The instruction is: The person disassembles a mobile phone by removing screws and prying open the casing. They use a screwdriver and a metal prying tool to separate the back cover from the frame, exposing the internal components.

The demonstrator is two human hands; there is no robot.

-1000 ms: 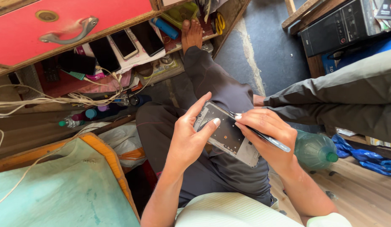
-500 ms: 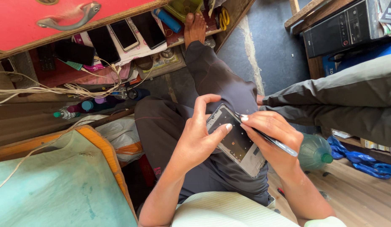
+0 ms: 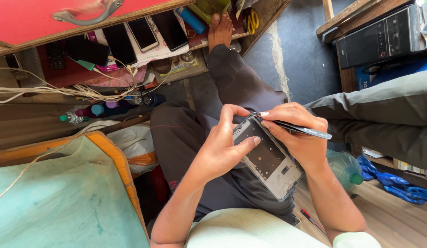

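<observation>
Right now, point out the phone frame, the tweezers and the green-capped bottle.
Phone frame (image 3: 268,158), head view, dark inner panel.
Tweezers (image 3: 305,131), head view, middle of the shaft.
Bottle (image 3: 344,167), head view, clear body near the cap.

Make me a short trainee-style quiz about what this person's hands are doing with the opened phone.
1. True or false: the left hand steadies the silver, opened phone frame over the lap.
2. Which does the right hand hold? A) yellow-handled scissors B) slim black metal tweezers C) a green-capped plastic bottle
3. Fill in: the tweezers' tip meets the frame at its ____ edge, the one farthest from the person.

Key
1. True; thumb and fingers wrap the frame's left side.
2. B; the yellow-handled scissors lie on the wooden shelf, and the green-capped clear plastic bottle lies on the floor.
3. Top.
</observation>
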